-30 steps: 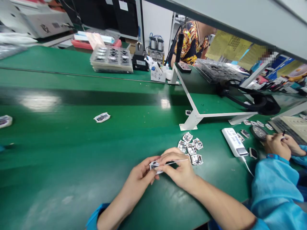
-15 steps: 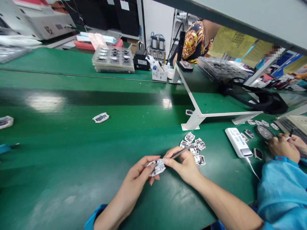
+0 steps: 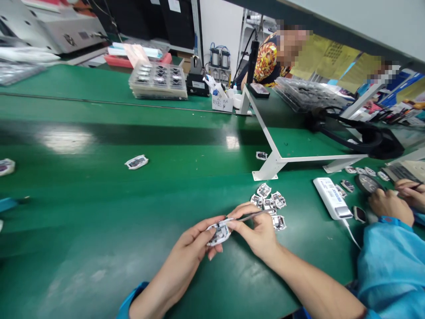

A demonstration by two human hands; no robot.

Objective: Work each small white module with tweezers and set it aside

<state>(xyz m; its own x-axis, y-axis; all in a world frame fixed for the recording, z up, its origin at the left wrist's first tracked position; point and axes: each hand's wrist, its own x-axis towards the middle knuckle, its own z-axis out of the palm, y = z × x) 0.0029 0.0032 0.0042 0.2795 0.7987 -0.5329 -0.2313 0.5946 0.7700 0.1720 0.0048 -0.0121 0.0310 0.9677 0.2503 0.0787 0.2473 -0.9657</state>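
Note:
Between the thumb and fingers of my left hand (image 3: 192,243) is a small white device housing (image 3: 219,234) with electronic parts showing on its upper face. My right hand (image 3: 257,228) pinches thin grey metal tweezers (image 3: 254,215), whose back end sticks out to the right. Their tips are at the upper right edge of the housing, partly hidden by my fingers. Several similar white housings (image 3: 278,200) lie in a group on the green table just beyond my right hand.
A white-framed stand (image 3: 307,158) rises ahead on the right. Nearer are a white box-shaped device (image 3: 332,198) with a cable and a co-worker's hands (image 3: 392,206). Single housings (image 3: 137,162) lie on the belt strip to the left. Plastic trays (image 3: 158,82) are stacked at the back.
The housing has tilted slightly in my left hand, and the tweezers now lie flatter against its upper edge. Housings on the belt strip have shifted slightly left.

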